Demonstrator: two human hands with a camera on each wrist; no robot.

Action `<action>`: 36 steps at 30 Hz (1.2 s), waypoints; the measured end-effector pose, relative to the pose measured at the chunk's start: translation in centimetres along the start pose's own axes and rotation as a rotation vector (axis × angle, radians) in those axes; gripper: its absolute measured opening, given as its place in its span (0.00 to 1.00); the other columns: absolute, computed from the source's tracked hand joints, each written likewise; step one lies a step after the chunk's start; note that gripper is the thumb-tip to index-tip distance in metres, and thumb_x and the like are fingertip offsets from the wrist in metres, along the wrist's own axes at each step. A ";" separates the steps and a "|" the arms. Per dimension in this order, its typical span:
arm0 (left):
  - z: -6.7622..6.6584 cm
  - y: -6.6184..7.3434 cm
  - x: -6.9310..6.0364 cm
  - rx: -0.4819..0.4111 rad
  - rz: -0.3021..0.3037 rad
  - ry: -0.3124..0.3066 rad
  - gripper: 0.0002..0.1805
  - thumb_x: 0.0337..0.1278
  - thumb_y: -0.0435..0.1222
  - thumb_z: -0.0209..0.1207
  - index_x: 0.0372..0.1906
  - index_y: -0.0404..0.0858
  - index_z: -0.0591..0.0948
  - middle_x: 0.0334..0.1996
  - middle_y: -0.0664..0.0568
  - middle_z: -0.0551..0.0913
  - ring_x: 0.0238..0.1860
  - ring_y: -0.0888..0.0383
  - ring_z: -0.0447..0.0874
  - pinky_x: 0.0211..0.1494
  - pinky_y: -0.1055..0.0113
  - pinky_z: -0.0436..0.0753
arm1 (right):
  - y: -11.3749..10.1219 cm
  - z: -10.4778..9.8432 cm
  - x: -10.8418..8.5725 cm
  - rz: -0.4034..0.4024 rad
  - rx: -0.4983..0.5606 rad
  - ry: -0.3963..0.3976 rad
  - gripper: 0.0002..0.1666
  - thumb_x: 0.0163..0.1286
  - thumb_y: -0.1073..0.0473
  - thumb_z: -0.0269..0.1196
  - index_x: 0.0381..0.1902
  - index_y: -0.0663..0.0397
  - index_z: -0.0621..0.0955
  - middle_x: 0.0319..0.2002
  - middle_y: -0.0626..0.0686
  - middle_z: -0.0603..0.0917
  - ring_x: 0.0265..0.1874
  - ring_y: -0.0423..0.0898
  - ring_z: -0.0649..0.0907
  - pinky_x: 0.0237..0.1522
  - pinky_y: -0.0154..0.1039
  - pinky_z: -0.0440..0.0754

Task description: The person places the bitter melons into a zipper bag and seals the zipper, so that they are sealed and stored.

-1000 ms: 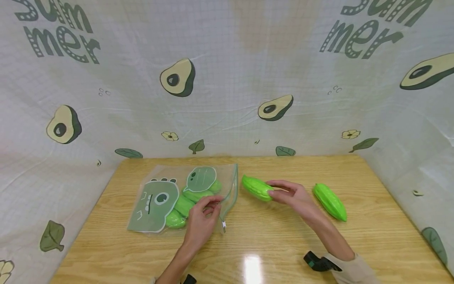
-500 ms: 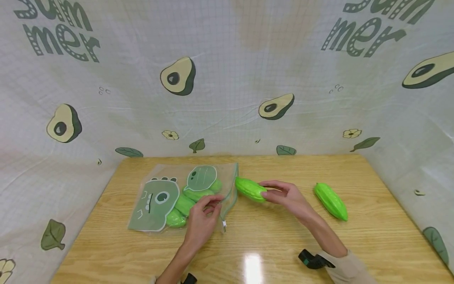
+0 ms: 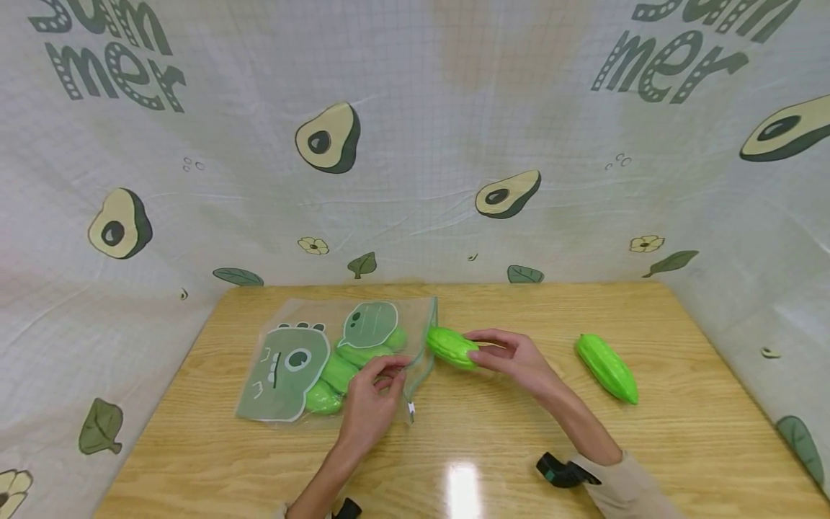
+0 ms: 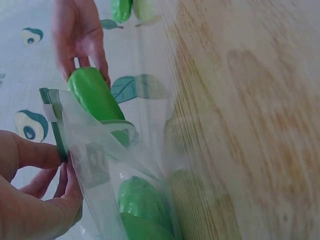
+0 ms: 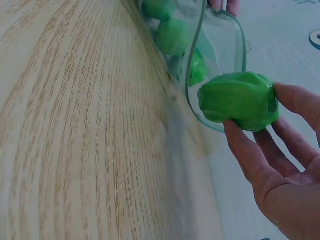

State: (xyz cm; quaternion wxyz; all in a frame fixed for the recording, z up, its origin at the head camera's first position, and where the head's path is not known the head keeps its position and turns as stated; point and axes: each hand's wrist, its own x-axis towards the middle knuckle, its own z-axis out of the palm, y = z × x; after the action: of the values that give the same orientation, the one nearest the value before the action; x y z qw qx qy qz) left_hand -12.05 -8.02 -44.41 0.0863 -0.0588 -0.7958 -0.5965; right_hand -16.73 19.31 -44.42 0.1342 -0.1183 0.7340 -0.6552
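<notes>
A clear zip bag with a green monster print lies on the table, several green bitter melons inside it. My left hand pinches the green zip edge of the bag near its slider, and the right wrist view shows the mouth spread apart. In my right hand the fingertips grip one end of another bright green ridged bitter melon; its far end is at the bag's mouth. The left wrist view has this bitter melon partly behind the clear plastic.
One more bitter melon lies on the wooden table, to the right of my right forearm. Behind the table hangs a pale cloth printed with avocados and leaves.
My right hand has moved left with the bitter melon, bringing its end up to the bag's mouth. The left hand has kept its hold on the bag's edge.
</notes>
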 end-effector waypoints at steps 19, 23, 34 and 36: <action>-0.1 0.1 0.0 0.005 0.001 -0.004 0.12 0.63 0.21 0.61 0.46 0.36 0.87 0.42 0.49 0.86 0.43 0.53 0.84 0.50 0.67 0.87 | 0.0 2.0 1.1 -0.019 -0.017 0.021 0.24 0.70 0.58 0.70 0.62 0.56 0.82 0.64 0.58 0.81 0.65 0.59 0.78 0.57 0.35 0.82; -0.1 0.1 0.0 0.005 0.002 -0.008 0.12 0.64 0.21 0.61 0.46 0.36 0.87 0.42 0.49 0.86 0.44 0.53 0.84 0.50 0.66 0.87 | 0.2 2.4 1.4 -0.039 -0.025 0.009 0.24 0.70 0.58 0.70 0.62 0.56 0.82 0.63 0.58 0.82 0.63 0.60 0.79 0.55 0.35 0.83; -0.2 0.1 0.0 0.016 0.001 -0.010 0.13 0.64 0.22 0.61 0.46 0.39 0.88 0.43 0.51 0.86 0.46 0.54 0.85 0.52 0.65 0.87 | 0.6 3.4 1.9 -0.077 -0.082 0.018 0.23 0.70 0.58 0.70 0.61 0.56 0.82 0.62 0.57 0.82 0.63 0.59 0.79 0.55 0.35 0.83; -0.2 0.1 0.0 0.014 0.002 -0.012 0.12 0.64 0.22 0.61 0.46 0.39 0.88 0.42 0.51 0.86 0.46 0.54 0.84 0.52 0.64 0.87 | 0.6 3.6 2.0 -0.080 -0.090 0.023 0.23 0.70 0.59 0.70 0.61 0.57 0.83 0.62 0.57 0.82 0.63 0.59 0.79 0.55 0.35 0.83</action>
State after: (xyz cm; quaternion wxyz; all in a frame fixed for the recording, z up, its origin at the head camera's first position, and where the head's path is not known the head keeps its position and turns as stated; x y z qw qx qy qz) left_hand -12.04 -8.17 -44.26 0.0824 -0.0626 -0.8004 -0.5905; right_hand -17.31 15.33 -45.48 0.0938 -0.1460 0.7589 -0.6277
